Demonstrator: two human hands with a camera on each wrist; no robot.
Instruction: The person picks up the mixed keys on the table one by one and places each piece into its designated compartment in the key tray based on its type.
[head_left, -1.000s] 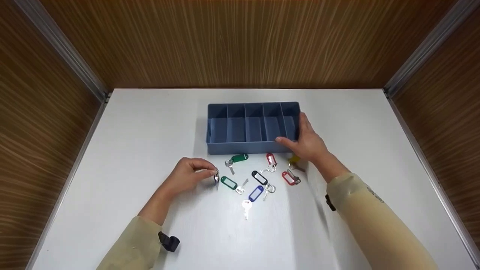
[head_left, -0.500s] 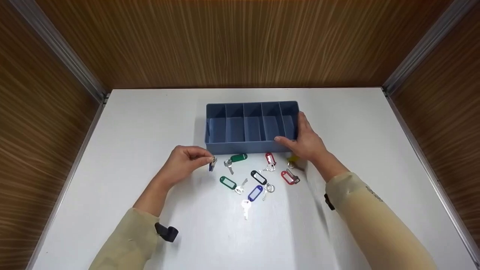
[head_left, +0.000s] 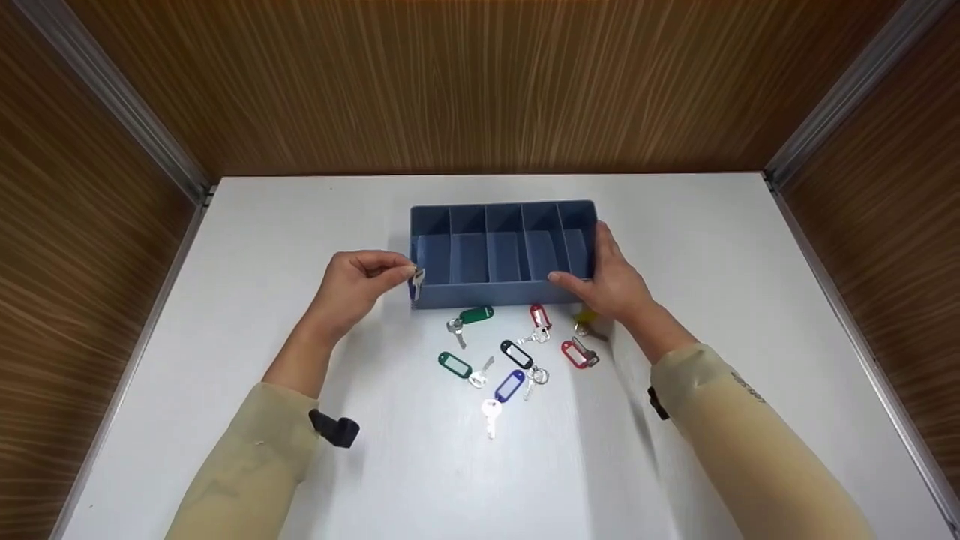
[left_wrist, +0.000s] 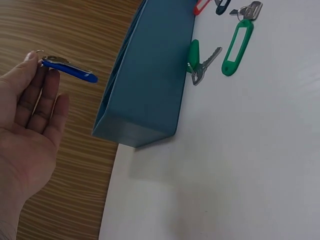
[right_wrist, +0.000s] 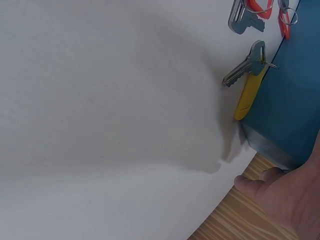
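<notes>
Tray [head_left: 502, 294]: slate blue, plain. Tag in left hand [head_left: 352, 289]: blue tag [left_wrist: 75, 73]. On white table [head_left: 300, 225]: two green tags [head_left: 477, 314] [head_left: 454, 365], black tag [head_left: 516, 353], blue tag at 6 o'clock [head_left: 510, 385], two red tags [head_left: 538, 315] [head_left: 575, 355], yellow tag [right_wrist: 248, 93]. Sleeves [head_left: 247, 465]: beige. Walls: brown woodgrain.

this looks like a recording booth rather than a home. a plain white desk [head_left: 300, 225] is boxed in by wood-grain walls [head_left: 480, 82] on its far, left and right edges, with metal strips [head_left: 127, 112] at both far corners.
</notes>
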